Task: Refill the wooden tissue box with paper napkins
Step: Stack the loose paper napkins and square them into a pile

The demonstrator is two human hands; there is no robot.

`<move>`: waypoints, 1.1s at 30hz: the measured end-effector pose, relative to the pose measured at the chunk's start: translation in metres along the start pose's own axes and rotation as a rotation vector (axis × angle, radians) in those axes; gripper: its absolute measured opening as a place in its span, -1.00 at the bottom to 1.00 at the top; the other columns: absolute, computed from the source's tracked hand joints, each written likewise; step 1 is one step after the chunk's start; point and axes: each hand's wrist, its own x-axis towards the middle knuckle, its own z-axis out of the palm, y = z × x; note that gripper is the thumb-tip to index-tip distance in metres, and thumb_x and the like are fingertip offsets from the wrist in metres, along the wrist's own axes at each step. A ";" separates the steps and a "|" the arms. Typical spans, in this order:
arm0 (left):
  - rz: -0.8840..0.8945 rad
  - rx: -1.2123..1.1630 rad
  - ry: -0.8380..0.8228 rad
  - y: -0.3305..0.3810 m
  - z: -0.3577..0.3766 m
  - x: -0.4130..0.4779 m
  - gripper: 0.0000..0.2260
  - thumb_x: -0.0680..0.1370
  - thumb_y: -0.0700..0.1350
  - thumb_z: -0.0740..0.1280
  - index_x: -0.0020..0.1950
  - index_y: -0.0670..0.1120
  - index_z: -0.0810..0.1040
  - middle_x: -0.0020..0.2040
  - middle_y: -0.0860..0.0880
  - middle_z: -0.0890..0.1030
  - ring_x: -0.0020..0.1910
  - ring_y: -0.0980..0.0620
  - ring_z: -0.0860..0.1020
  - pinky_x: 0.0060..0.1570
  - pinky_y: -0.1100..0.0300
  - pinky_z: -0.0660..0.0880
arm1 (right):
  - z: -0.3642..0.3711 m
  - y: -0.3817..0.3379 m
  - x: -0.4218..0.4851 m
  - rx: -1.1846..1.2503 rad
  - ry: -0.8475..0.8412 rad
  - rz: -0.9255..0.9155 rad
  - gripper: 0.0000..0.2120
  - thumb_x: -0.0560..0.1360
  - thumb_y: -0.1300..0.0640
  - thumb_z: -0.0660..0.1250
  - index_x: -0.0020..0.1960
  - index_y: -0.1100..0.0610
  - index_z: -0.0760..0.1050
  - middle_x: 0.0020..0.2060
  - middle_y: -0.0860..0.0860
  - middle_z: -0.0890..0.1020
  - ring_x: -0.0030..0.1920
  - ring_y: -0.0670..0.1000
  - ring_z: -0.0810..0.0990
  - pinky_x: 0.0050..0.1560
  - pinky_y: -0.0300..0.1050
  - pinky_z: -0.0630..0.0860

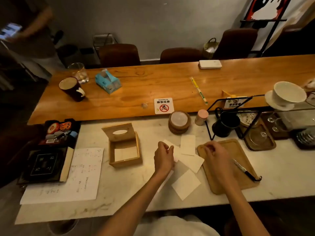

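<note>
Counter: a pale, veined marble counter (136, 193) runs in front of a long varnished wooden bar top (136, 86); the room is dim.
Tissue box: the wooden tissue box (126, 163) stands on the marble left of the hands, its lid (127, 136) tipped back and open.
Inside: a low stack of napkins (126, 154) lies in the bottom, so the box looks far from full.
Loose napkins (186, 184): scattered at odd angles between the hands and toward the counter edge.
Left hand (163, 157): fingers curled, thumb and fingertips pinching the edge of one napkin (177, 153).
Right hand (215, 155): loosely curled over the near-left corner of the wooden tray (238, 150); I cannot tell whether it holds anything.
Risk, lid: it may drop shut if a hand knocks it while loading.
Risk, napkins: a thin sheet pinched at one edge may unfold, crumple or catch on the box rim; the nearest loose one could slide off the counter.
Risk, tray: a slim tool (245, 172) lies there, near the right forearm.
Materials: the box is light, square-cornered wood with an oval slot in the lid; the napkins are soft, flat, white squares; the marble looks smooth and slippery.
</note>
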 end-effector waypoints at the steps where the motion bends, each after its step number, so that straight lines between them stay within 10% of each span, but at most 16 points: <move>1: -0.051 0.018 0.011 0.002 0.009 0.001 -0.84 0.60 -0.03 0.27 -0.03 -0.10 0.37 -0.10 -0.09 0.57 -0.16 -0.16 0.61 -0.15 -0.13 0.62 | 0.007 0.002 0.012 0.012 -0.066 0.000 -0.91 0.58 0.08 0.28 0.04 -0.06 0.53 -0.11 -0.13 0.61 -0.13 -0.14 0.57 -0.19 -0.10 0.58; 7: -0.243 0.209 -0.039 0.019 0.062 0.022 -0.54 0.62 -0.02 0.22 0.43 -0.20 0.22 0.37 -0.22 0.45 0.33 -0.23 0.44 0.30 -0.05 0.41 | 0.062 0.004 0.083 -0.275 -0.375 -0.146 -0.75 0.57 0.23 0.27 0.23 0.15 0.53 0.13 0.13 0.61 0.16 0.14 0.56 0.10 0.03 0.53; 17: -0.387 0.089 -0.021 0.030 0.089 0.038 -0.56 0.56 -0.17 0.27 0.39 -0.18 0.20 0.31 -0.22 0.47 0.23 -0.27 0.52 0.15 -0.15 0.55 | 0.088 0.025 0.124 -0.575 -0.471 -0.148 -0.68 0.54 0.09 0.32 0.26 0.11 0.41 0.21 0.14 0.51 0.24 0.19 0.41 0.23 0.02 0.39; 24: -0.333 0.061 -0.105 0.026 0.090 0.049 -0.68 0.55 -0.07 0.34 0.24 -0.16 0.40 0.23 -0.18 0.45 0.13 -0.23 0.56 -0.23 0.11 0.62 | 0.084 0.030 0.123 -0.434 -0.513 -0.146 -0.71 0.54 0.19 0.30 0.25 0.08 0.40 0.18 0.13 0.52 0.19 0.19 0.46 0.17 0.03 0.44; 33: 0.050 0.088 -0.118 0.031 0.036 0.072 -0.88 0.56 -0.15 0.32 0.06 -0.02 0.44 0.04 0.01 0.57 0.01 0.05 0.54 0.00 0.20 0.48 | 0.060 0.022 0.090 0.209 -0.602 0.043 -0.38 0.54 0.24 0.32 0.47 -0.18 0.22 0.08 -0.05 0.41 -0.07 -0.11 0.52 -0.22 -0.39 0.43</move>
